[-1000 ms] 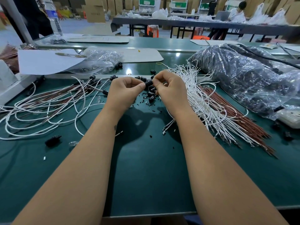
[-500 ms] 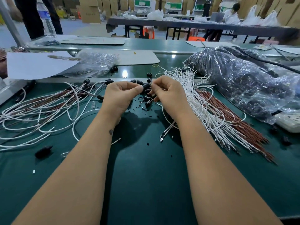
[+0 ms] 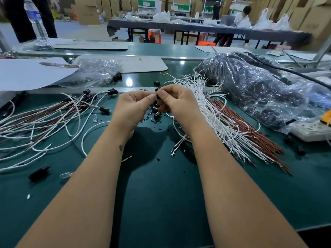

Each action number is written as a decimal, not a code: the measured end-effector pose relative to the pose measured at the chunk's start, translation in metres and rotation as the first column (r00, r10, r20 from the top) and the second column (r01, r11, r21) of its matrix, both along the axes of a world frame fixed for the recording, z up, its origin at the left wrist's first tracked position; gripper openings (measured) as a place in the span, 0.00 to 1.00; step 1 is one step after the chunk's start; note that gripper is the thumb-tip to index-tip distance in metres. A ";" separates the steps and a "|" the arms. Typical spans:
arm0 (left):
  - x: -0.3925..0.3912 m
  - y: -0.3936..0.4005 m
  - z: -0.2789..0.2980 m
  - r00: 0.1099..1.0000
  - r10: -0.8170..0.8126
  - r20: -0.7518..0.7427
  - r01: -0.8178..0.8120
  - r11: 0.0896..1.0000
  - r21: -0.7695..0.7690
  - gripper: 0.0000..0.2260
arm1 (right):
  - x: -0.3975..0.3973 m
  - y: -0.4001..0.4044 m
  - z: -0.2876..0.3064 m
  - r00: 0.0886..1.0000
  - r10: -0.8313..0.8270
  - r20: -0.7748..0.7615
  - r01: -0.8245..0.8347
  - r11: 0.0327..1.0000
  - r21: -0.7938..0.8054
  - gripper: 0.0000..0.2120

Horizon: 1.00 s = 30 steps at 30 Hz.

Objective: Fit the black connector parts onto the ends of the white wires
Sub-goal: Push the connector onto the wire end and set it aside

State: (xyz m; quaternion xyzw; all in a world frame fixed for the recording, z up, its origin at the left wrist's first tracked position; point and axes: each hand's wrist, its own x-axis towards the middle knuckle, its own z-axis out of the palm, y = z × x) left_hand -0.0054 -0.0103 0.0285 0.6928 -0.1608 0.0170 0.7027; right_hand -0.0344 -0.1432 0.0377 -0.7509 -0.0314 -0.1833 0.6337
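My left hand (image 3: 133, 106) and my right hand (image 3: 176, 102) meet above the green table, both pinching one small black connector part (image 3: 158, 96) between thumb and fingertips. Below them lie a few loose black connector parts (image 3: 155, 111). A white wire (image 3: 174, 124) loops down from under my right hand to metal-tipped ends (image 3: 174, 151) on the table. A bundle of bare white wires (image 3: 213, 111) fans out to the right. White wires with black connectors fitted (image 3: 59, 120) lie spread at the left.
Brown wires (image 3: 250, 133) lie beside the white bundle. A large clear bag of black parts (image 3: 259, 90) fills the right, a power strip (image 3: 311, 129) beside it. A smaller clear bag (image 3: 96, 72) and white paper (image 3: 26, 72) sit at the back left. One black part (image 3: 38, 173) lies at the near left.
Both hands stay together on the black connector part and have barely shifted. The head camera has tilted a little, so the scene sits slightly differently in view.
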 end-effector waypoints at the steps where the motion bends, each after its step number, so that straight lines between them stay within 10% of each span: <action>1: -0.001 -0.002 0.000 1.000 0.020 0.025 -0.020 1.000 0.017 0.04 | -0.002 -0.003 0.003 1.000 -0.016 -0.006 0.016 0.998 -0.066 0.04; 7: -0.003 -0.005 -0.004 0.989 0.078 0.127 -0.096 0.986 0.138 0.02 | -0.013 -0.042 0.034 0.914 -0.383 0.132 0.397 0.912 -0.107 0.06; 11: -0.006 -0.014 -0.010 0.968 0.063 0.241 -0.142 0.934 0.328 0.08 | -0.018 -0.087 0.036 0.728 -0.669 0.151 0.664 0.631 -0.401 0.11; 17: -0.014 -0.024 -0.014 0.960 -0.003 0.281 -0.115 0.908 0.402 0.05 | -0.032 -0.118 0.005 0.535 -0.832 -0.147 0.433 0.420 -0.798 0.04; 30: -0.016 -0.023 -0.013 0.957 -0.037 0.286 -0.082 0.917 0.391 0.05 | -0.029 -0.119 -0.005 0.493 -0.865 -0.092 0.549 0.392 -0.738 0.06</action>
